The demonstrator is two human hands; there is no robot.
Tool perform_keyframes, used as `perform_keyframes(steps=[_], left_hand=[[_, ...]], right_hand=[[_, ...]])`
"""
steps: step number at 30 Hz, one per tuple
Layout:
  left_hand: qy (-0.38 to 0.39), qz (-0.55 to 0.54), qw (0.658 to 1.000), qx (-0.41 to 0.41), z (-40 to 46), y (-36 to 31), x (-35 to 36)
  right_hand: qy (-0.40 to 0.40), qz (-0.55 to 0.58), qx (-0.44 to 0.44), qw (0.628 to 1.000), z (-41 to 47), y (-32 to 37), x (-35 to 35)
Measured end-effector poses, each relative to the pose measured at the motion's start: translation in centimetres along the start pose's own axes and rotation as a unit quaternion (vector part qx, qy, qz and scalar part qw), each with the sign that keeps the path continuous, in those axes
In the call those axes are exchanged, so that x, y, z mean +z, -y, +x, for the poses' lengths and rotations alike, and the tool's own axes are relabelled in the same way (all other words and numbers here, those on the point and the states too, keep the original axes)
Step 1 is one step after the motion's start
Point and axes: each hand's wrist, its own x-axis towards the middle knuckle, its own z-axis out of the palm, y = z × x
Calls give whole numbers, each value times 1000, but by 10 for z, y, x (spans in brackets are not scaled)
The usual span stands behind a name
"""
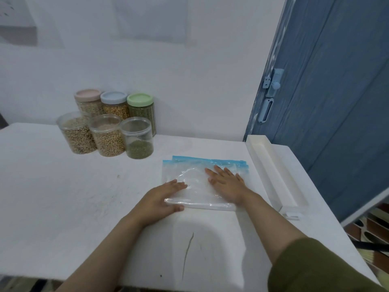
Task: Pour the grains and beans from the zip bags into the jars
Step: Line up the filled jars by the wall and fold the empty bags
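Note:
Flat, empty-looking clear zip bags [195, 180] with blue zip strips lie stacked on the white table [63, 197]. My right hand [226, 180] presses flat on the bags with straight fingers. My left hand [166, 197] lies at the bags' left edge, fingers on top and thumb along the near edge. Three open jars stand at the back left: one of brownish grains [76, 133], one of tan beans [108, 135], one part-filled with green beans [137, 141]. Behind them stand jars with pink [88, 102], blue [114, 104] and green [142, 108] lids.
A long white box [271, 171] lies along the table's right side next to the bags. Past the table on the right stands a blue door [328, 102]. A white wall runs close behind the jars.

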Motion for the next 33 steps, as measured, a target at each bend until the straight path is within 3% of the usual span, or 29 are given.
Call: perform_keyframes(steps=[5, 11, 14, 17, 22, 26, 33], left_hand=[[-107, -13, 992, -60, 7, -12, 6], [-142, -14, 983, -113, 14, -23, 6], [-134, -17, 982, -136, 17, -24, 4], [-127, -24, 981, -144, 18, -20, 1], [-52, -50, 992, -102, 6, -15, -5], [15, -29, 995, -93, 1, -8, -12], [-99, -81, 984, -123, -3, -2, -9]], right_hand=[[-60, -9, 3, 998, -11, 5, 10], [-173, 19, 8, 985, -49, 17, -8], [-141, -82, 30, 986, -76, 18, -10], [-86, -107, 33, 990, -93, 0, -6], [-76, 41, 51, 995, -95, -31, 7], [-71, 86, 59, 992, -88, -38, 12], [-118, 134, 60, 982, -87, -40, 4]])
